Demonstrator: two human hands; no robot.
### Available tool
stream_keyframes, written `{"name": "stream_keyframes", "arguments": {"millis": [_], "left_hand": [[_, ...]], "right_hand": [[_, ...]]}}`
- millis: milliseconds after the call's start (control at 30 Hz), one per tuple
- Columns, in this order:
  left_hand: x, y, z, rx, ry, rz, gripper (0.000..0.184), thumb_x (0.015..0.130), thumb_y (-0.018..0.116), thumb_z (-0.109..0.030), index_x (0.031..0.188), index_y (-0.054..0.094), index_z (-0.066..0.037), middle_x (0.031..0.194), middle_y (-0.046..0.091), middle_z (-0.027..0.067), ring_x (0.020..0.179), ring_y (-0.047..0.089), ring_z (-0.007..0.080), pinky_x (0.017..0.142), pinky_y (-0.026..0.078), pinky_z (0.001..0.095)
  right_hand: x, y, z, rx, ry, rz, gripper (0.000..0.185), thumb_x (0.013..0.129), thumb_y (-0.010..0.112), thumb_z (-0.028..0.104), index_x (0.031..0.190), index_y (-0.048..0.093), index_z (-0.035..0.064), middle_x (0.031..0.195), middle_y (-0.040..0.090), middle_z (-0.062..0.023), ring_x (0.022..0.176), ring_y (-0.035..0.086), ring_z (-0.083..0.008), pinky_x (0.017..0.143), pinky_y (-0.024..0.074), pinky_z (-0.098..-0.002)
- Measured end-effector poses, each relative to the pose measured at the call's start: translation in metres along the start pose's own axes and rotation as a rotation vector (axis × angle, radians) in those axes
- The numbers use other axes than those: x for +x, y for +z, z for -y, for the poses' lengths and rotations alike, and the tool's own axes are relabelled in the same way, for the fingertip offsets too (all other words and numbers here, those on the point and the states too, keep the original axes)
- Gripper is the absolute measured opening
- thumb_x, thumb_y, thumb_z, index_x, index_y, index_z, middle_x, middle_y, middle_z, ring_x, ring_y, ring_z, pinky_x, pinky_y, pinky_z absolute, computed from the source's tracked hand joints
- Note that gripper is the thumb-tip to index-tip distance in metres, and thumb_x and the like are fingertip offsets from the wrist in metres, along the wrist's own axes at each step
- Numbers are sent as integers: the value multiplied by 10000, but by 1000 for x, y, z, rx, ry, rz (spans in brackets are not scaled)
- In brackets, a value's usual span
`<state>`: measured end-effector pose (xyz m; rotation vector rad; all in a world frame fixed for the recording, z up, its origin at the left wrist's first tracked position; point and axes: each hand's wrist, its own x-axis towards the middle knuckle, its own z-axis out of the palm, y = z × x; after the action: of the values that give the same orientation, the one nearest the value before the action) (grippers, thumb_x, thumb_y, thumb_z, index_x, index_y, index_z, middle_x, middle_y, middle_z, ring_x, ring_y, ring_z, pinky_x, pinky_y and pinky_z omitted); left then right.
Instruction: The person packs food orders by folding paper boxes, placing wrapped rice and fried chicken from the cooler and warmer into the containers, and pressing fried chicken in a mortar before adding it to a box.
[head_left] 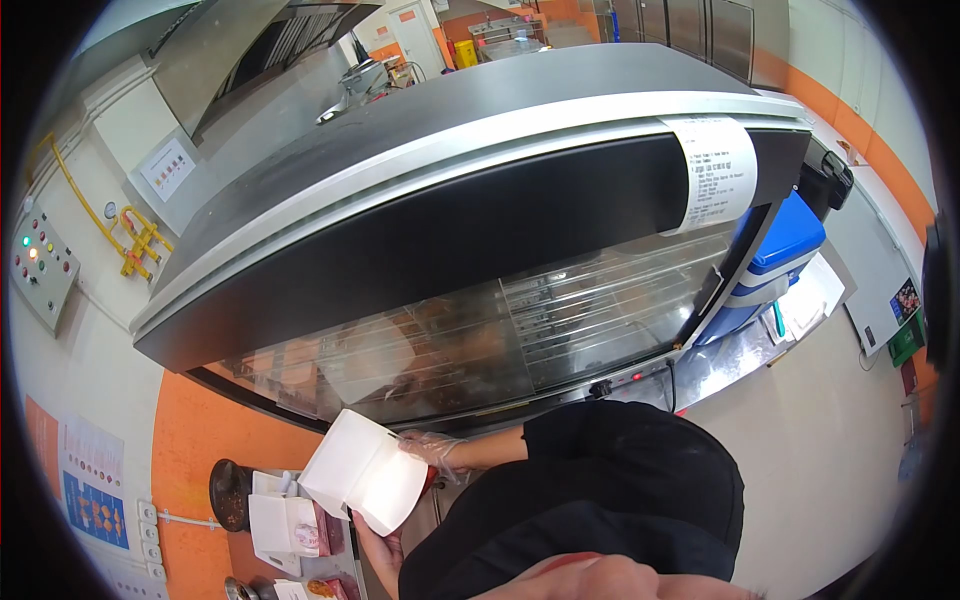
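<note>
An open cardboard takeaway box (365, 470), white inside, is held between my two hands with its lid folded back. My right hand (432, 452), in a clear plastic glove, grips the box by its upper right side. Something red shows just below that hand, partly hidden. My left hand (380, 545) holds the box from below at its lower edge, with most of the fingers hidden behind it. Nothing that I can make out lies inside the box. Beside it on the left, another open white box (285, 525) stands on a counter.
A glass-fronted heated display cabinet (420, 230) fills the view ahead, with a printed receipt (715, 175) hanging from its top edge. A dark pot (231, 495) stands on the left counter. A blue container (785, 240) is at the right, and a control panel (42, 262) hangs left.
</note>
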<state>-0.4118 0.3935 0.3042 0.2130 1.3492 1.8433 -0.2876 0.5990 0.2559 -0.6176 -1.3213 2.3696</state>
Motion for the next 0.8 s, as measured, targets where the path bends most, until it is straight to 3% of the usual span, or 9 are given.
{"name": "stream_keyframes", "arguments": {"millis": [200, 500, 567, 700, 800], "left_hand": [[-4, 4, -1, -10, 8, 2, 638, 980, 478, -500, 1420, 372, -50, 1358, 525, 135, 1145, 606, 275, 835, 591, 421], [-7, 12, -3, -17, 14, 24, 625, 983, 473, -487, 1415, 383, -44, 1347, 534, 139, 1129, 615, 277, 822, 596, 417], [-7, 15, -5, -17, 4, 14, 621, 983, 472, -486, 1413, 389, -45, 1343, 539, 140, 1127, 616, 278, 819, 597, 419], [-10, 19, -7, -14, 8, 16, 624, 981, 474, -492, 1412, 393, -49, 1341, 543, 133, 1122, 618, 272, 806, 597, 406], [-10, 20, -8, 11, -8, -34, 628, 976, 480, -500, 1412, 398, -54, 1336, 550, 120, 1108, 625, 261, 774, 598, 381]], "right_hand": [[-9, 2, 12, -106, -12, -8, 493, 985, 503, 441, 1330, 469, 91, 1228, 575, -80, 1105, 557, -172, 925, 463, -347], [-12, 6, 14, 16, 11, -11, 520, 982, 505, 469, 1331, 467, 86, 1249, 567, -92, 1123, 558, -178, 933, 473, -353], [-15, 7, 19, -21, 20, -44, 495, 986, 505, 431, 1318, 499, 63, 1235, 575, -118, 1120, 562, -220, 935, 471, -370], [-13, 6, 16, -40, 16, -61, 492, 985, 505, 430, 1317, 503, 67, 1228, 580, -119, 1124, 561, -220, 936, 470, -376], [-5, 2, 8, -25, -1, -23, 498, 982, 520, 447, 1319, 477, 83, 1215, 589, -78, 1084, 585, -173, 905, 495, -348]]}}
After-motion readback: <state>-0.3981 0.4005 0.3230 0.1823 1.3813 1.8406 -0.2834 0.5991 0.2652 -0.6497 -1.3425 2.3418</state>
